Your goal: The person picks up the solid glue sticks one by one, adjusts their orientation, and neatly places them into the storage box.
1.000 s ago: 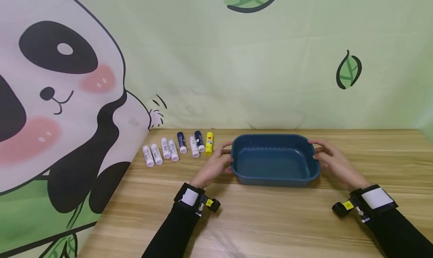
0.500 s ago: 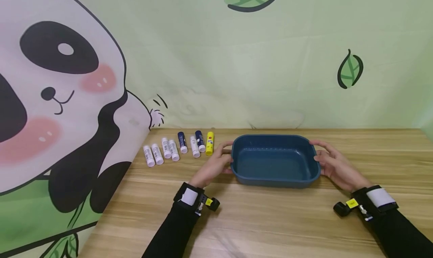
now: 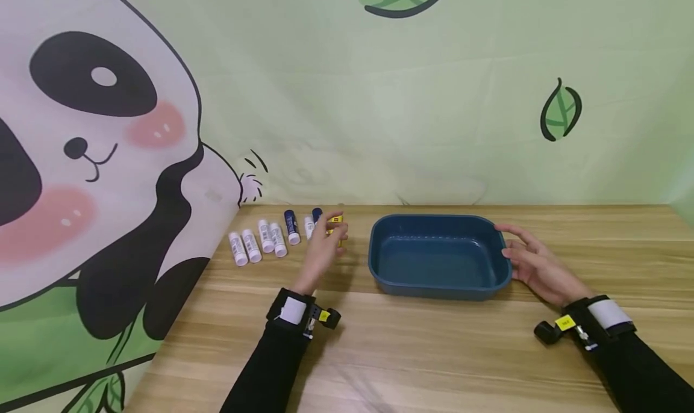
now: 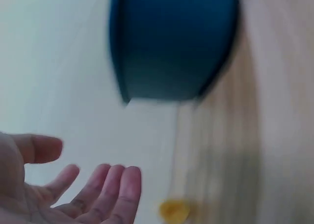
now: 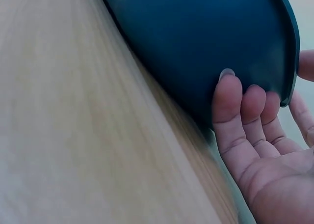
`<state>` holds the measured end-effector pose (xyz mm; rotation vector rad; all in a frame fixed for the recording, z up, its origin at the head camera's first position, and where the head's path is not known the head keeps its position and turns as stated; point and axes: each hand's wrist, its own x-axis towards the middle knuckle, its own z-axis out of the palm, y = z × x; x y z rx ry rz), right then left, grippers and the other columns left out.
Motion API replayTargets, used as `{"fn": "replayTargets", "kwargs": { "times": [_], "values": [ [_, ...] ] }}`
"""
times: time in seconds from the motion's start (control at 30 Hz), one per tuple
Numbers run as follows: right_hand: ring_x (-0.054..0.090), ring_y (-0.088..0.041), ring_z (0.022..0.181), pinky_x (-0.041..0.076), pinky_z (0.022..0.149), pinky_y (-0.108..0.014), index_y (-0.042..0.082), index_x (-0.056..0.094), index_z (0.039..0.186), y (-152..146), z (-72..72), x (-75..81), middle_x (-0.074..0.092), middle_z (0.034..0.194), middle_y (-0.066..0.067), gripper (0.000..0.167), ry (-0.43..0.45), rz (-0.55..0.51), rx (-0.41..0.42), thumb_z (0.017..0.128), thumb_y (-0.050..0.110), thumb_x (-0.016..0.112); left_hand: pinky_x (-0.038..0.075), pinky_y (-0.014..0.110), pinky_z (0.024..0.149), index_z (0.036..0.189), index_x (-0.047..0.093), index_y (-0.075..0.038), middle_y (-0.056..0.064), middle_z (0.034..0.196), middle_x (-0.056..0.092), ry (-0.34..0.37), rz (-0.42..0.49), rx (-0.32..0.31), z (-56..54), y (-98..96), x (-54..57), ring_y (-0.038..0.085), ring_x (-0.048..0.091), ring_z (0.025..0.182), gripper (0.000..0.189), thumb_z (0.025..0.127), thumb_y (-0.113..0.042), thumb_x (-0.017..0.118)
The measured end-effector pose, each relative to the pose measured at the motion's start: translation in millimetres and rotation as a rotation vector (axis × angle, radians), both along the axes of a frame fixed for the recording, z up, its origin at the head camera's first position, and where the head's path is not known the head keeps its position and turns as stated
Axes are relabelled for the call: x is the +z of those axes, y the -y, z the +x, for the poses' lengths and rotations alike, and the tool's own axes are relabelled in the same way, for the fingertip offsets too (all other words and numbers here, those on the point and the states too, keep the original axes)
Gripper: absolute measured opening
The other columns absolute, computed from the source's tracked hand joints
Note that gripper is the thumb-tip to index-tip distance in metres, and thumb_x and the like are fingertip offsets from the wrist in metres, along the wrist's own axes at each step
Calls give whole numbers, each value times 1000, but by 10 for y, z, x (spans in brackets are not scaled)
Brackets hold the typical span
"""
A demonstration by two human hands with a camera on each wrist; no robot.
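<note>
My left hand [image 3: 320, 253] hovers at the right end of a row of glue sticks, just over the yellow glue stick [image 3: 337, 218] and partly hiding it. In the left wrist view its fingers are spread and hold nothing; a blurred yellow end of the glue stick [image 4: 175, 210] shows beside them. My right hand [image 3: 542, 273] holds the right end of a blue plastic basin [image 3: 441, 294]. The right wrist view has its fingertips [image 5: 228, 94] against the outer wall, with the thumb at the rim. Nothing lies inside the basin.
Left of my left hand lie several white glue sticks [image 3: 265, 237] and a navy one [image 3: 291, 227]. Another white and another navy stick are partly covered by the hand. A printed green backdrop [image 3: 434, 130] borders the wooden table [image 3: 434, 353] behind and at the left.
My left hand has let go of the basin's left end and moved left to the yellow glue stick. My right hand and the basin stay practically where they were.
</note>
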<state>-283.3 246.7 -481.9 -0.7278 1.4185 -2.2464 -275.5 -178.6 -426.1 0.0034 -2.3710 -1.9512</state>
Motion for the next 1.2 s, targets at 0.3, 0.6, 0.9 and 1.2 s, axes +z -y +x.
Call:
{"fn": "replayTargets", "kwargs": {
  "times": [0.3,0.6,0.9,1.2],
  "values": [
    [66,-14,94,58,81,-31,14,42,154,14,-19,10,60,109,-3,51,-6,-10,6,109,-7,32,51,52,99,148,53,-6,24,136,61,-32,-278,239,-62,780,226,40,60,122,42,106,-13,50],
    [65,-14,95,58,82,-30,16,41,154,7,-23,2,60,110,-2,51,2,8,-1,109,-6,32,40,54,102,144,58,-2,26,136,59,12,-470,579,69,1589,207,41,53,125,43,105,-11,45],
    [66,-16,100,58,85,-32,15,40,154,-9,14,-15,61,116,-4,49,36,26,-3,110,-5,34,32,58,108,148,49,6,34,140,46,171,-552,542,53,1839,-131,46,39,131,48,103,-11,45],
    [65,-16,104,58,87,-34,15,39,154,-30,5,6,59,121,-7,48,21,39,-20,110,-4,36,29,60,109,147,48,6,39,141,42,203,-589,494,3,1861,-203,51,34,133,48,103,-13,46]
  ]
}}
